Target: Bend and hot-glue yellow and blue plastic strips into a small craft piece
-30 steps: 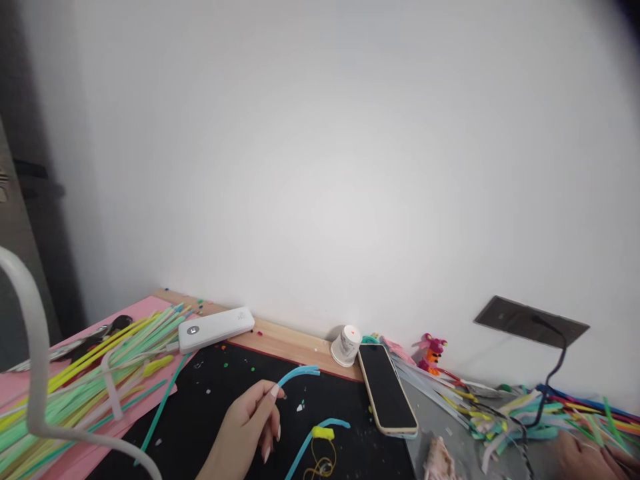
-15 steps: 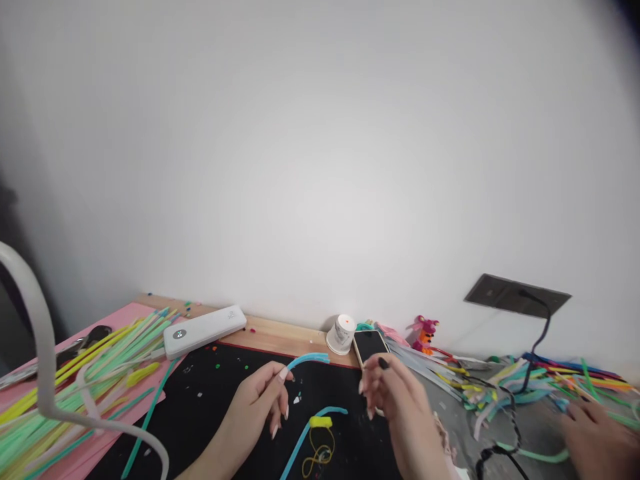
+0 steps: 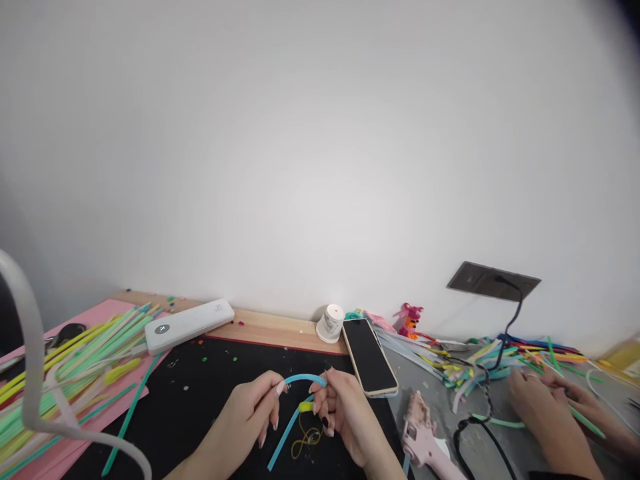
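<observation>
A short blue pipe cleaner arches between my two hands above the black mat. My left hand pinches one end between thumb and forefinger. The other end is in the fingertips of my right hand. Beneath them, a second blue pipe cleaner lies on the mat, its upper part partly hidden by my right hand. Close to my right fingers sit a small yellow piece and a thin golden looped wire.
Pipe cleaners and a white power bank lie left. A paper cup, phone and pink glue gun lie right, with a black cable. Another person's hands hold a green pipe cleaner.
My right hand has moved left and taken the free end of the blue pipe cleaner. The view has shifted, showing more of the phone, glue gun and the other person's hands.
</observation>
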A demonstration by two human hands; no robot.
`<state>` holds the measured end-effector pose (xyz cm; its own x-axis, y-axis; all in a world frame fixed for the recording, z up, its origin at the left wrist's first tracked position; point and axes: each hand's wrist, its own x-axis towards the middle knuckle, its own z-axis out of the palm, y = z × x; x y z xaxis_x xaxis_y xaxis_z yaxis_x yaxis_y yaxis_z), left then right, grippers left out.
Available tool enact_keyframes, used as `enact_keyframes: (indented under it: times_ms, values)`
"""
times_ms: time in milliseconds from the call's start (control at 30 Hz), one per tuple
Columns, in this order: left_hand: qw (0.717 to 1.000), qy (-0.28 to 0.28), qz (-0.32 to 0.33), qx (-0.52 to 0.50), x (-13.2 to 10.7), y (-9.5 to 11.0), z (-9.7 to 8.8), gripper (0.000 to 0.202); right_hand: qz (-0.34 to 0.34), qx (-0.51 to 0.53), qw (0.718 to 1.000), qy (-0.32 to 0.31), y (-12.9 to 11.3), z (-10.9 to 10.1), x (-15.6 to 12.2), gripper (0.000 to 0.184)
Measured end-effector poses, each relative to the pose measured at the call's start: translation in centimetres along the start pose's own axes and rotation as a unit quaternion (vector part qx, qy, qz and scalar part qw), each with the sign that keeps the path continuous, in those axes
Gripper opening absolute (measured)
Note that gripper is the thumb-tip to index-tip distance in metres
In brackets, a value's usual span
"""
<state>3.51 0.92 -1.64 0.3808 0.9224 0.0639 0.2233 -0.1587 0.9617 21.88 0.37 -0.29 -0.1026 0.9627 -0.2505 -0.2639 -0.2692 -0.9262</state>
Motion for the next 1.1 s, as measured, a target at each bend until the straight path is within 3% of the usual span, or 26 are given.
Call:
enact_keyframes:
  times_ms: [400,633,867,1100]
  values:
    - [0.998,0.020,0.010,0.059,-0.5,0.1,0.0,0.032,-0.005,-0.022,1.000,-0.008,-0.1,0.5,-0.7,0.030]
    - [0.996,0.004,0.016,0.083,-0.7,0.4,-0.1,0.030,-0.013,-0.014,1.000,-0.016,-0.1,0.4,-0.5,0.029]
    - [0.994,-0.012,0.030,0.100,-0.9,2.1,-0.6,0.025,-0.034,-0.060,0.998,-0.013,-0.2,0.9,-0.9,0.028]
    - [0.996,-0.049,0.044,0.064,-1.0,3.4,-1.0,0.028,-0.029,-0.073,0.995,-0.062,-0.6,1.7,-1.2,0.030]
